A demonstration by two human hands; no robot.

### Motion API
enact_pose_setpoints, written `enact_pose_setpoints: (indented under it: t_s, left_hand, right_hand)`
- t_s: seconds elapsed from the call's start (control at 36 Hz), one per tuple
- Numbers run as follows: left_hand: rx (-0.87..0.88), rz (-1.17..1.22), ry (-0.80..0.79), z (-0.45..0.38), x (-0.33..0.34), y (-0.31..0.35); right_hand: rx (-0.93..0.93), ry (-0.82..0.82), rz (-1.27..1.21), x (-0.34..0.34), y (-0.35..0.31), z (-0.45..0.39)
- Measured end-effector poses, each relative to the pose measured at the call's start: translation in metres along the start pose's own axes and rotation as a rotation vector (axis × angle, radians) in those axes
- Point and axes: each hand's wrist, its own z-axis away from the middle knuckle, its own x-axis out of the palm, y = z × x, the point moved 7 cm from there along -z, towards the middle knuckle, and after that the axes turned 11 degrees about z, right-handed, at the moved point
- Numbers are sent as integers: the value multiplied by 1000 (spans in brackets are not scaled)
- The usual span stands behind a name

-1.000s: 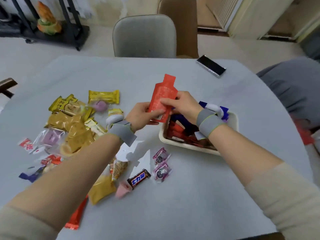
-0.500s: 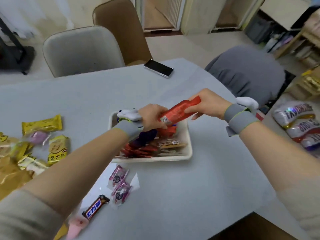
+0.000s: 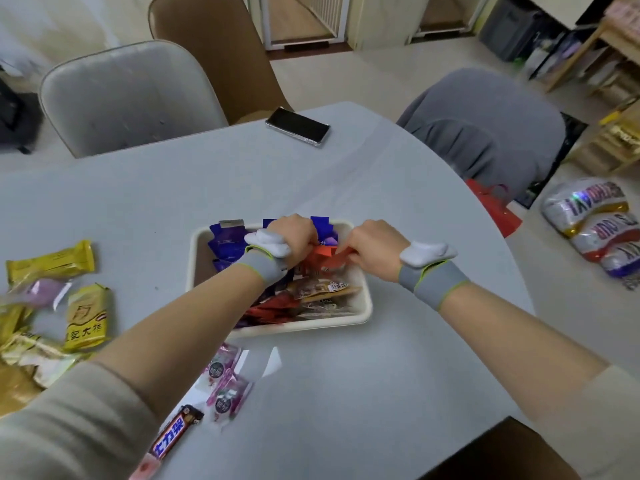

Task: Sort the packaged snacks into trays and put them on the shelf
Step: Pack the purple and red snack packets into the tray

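I have my left hand and right hand, 2 closed fists, apparently gripping the red packet to tuck it among the reds in the tray.

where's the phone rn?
Head view: the phone lies flat at the table's far edge, beyond the tray, near the brown chair.

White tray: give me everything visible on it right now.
The white tray is a shallow rectangular dish with rounded corners and a raised rim; it looks like matte plastic or pulp. It sits flat on the grey table, near its middle. It holds purple packets at the far side and red packets nearer. Both hands, left hand and right hand, hold a red pouch over it.
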Motion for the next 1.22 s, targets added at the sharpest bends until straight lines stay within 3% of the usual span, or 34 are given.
enact_pose_setpoints:
  t_s: [0.19, 0.36, 0.5, 0.67, 0.78, 0.83, 1.03, 1.11, 1.22]
  left_hand:
    - [-67, 148, 82, -3, -3, -5]
    - [-78, 216, 99, -2, -4, -9]
    - [-90, 252, 107, -2, -7, -12]
    - [-120, 278, 84, -5, -7, -12]
    - [-114, 278, 97, -4, -7, -14]
    - [-107, 277, 100, -4, -7, -15]
    - [-73, 266, 85, -4, -5, -13]
    - [-38, 286, 36, -1, 1, -7]
    - [-16, 321, -37, -3, 11, -2]
  right_hand:
    - [20, -51, -101, 31, -11, -25]
    - [55, -128, -399, 47, -18, -33]
    - [-80, -228, -225, 56, -37, -31]
    - [-94, -300, -144, 58, -38, -42]
    - [-11, -505, -291, 73, -36, -39]
    - [-30, -584, -184, 75, -33, -39]
    - [-110, -417, -183, 56, -26, -43]
    - [-101, -310, -267, 43, -15, -37]
    - [-96, -205, -183, 32, -7, -36]
